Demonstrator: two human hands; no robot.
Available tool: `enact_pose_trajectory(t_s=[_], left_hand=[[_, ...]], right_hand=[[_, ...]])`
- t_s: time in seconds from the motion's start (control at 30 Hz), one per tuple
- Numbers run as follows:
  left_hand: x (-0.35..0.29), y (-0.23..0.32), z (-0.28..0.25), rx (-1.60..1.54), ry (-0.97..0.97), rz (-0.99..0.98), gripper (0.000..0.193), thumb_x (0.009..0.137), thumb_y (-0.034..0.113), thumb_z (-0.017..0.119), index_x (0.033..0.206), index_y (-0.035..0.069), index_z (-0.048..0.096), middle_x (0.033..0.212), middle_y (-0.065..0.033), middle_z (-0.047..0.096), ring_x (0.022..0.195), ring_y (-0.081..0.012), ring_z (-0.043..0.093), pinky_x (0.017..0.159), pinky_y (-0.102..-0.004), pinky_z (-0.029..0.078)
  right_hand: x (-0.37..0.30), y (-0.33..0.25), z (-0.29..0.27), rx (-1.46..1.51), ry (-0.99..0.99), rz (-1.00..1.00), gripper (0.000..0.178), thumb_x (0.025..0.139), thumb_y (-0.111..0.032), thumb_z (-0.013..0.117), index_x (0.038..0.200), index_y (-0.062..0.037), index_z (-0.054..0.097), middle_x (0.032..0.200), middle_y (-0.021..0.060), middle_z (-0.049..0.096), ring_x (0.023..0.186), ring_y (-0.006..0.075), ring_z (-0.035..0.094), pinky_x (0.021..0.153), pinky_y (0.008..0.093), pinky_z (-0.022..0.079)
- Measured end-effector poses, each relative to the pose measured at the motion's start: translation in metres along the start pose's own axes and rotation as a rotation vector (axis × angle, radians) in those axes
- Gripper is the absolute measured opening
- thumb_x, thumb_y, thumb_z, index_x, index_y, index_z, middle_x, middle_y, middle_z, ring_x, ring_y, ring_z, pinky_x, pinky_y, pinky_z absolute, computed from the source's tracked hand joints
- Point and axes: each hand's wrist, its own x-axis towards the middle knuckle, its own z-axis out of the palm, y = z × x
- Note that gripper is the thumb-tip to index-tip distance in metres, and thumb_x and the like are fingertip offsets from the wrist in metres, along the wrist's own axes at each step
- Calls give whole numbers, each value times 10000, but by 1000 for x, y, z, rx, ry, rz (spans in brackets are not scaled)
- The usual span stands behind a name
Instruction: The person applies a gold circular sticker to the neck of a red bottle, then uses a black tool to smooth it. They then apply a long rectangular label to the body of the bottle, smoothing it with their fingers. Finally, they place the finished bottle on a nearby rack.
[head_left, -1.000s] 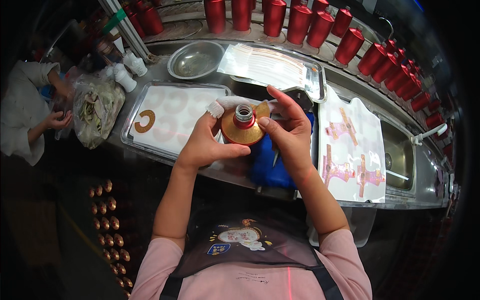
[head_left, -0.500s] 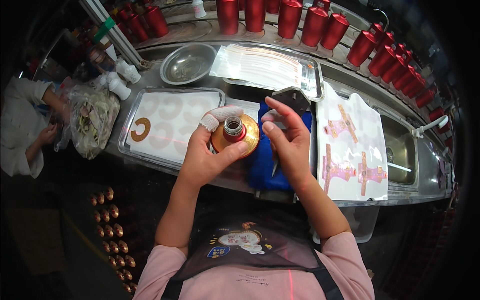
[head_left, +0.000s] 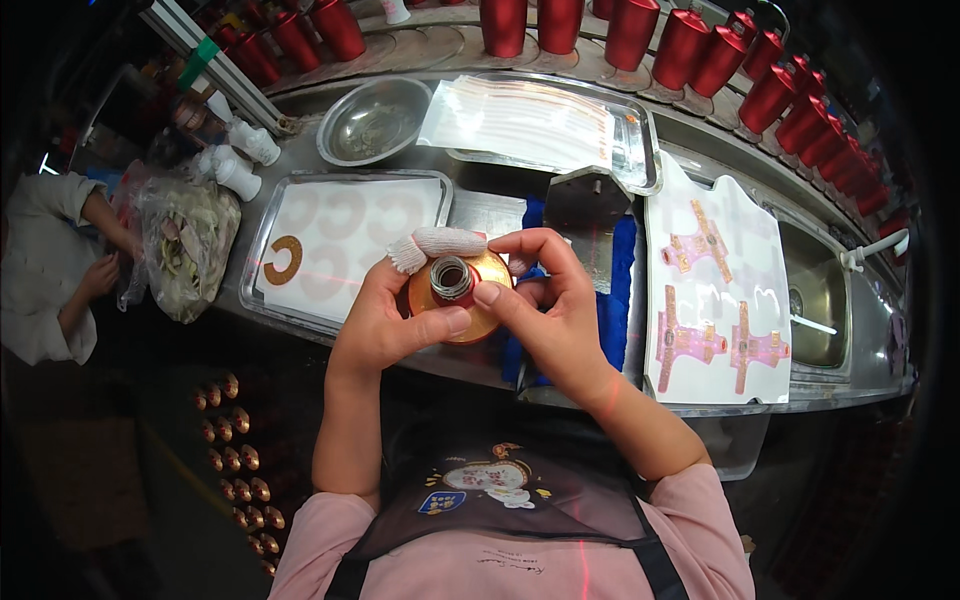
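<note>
Left grip (head_left: pixel 365 325): clamped round the red-and-gold bottle (head_left: pixel 455 293), white finger cover (head_left: pixel 438 241) along its far side
Right grip (head_left: pixel 555 315): closed on bottle, thumb on gold shoulder (head_left: pixel 492 264)
Shoulder contact: right grip was apart, now back; seemingly two-handed shoulder work resumed
Bottle mouth: up toward wearer's head; long axis near line of sight
Table (head_left: pixel 293 150) edge: bottle held there

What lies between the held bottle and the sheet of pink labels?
In the head view, the right hand, touching the bottle, then blue cloth beyond it.
</note>
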Motion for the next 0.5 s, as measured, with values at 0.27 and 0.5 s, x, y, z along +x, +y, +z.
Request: enact_pose_trajectory(t_s=[0.27, 0.5], left_hand=[[-1, 3, 9, 20, 63, 31, 572, 805, 113, 762, 1337, 15, 575, 1339, -108, 596, 1229, -176, 578, 1072, -333, 441], [-3, 4, 16, 86, 140, -30, 609, 745, 203, 733, 1295, -18, 594, 1412, -174, 566, 1236, -229, 587, 1059, -369, 453]], right_hand=[[-8, -3, -4, -77, 15, -52, 407, 870, -129, 770, 1238, -57, 615, 1092, 28, 547, 717, 15, 448, 547, 162, 366], [-10, 1, -4, -109, 27, -118, 421, 850, -158, 786, 1232, -71, 631, 1033, 39, 552, 842, 71, 454, 546, 186, 349]])
